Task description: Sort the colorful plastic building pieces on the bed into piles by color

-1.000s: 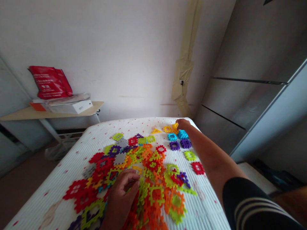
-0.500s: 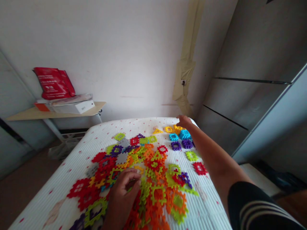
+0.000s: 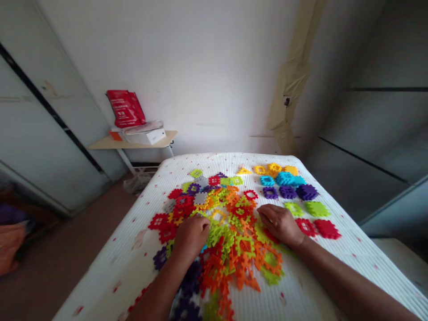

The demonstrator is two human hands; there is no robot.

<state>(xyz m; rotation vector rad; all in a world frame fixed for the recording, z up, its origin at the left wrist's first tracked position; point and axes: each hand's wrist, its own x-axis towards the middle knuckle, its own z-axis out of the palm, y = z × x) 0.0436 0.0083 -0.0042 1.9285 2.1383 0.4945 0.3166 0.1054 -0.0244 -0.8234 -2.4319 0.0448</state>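
A loose heap of plastic building pieces (image 3: 230,240) with notched edges, in red, orange, lime green, purple, grey and yellow, covers the middle of the bed-like surface. Over the heap's left side is my left hand (image 3: 191,236), its fingers curled closed; whatever may be in them is hidden. My right hand (image 3: 281,224) lies low at the heap's right edge, fingers bent together with their tips out of sight. Just beyond it are a red window piece (image 3: 306,227) and a solid red piece (image 3: 327,228). Lime green pieces (image 3: 317,208) sit behind those.
Sorted by colour at the far right are purple stacks (image 3: 306,192), blue stacks (image 3: 285,178) and yellow pieces (image 3: 274,168). A white quilted cover (image 3: 133,258) spreads beneath everything. A small table (image 3: 172,137) with a red bag (image 3: 125,109) stands at the wall.
My right hand has come back from the yellow pieces at the far right to the heap's right edge. My left hand's fingers are curled tighter. The view has turned left.
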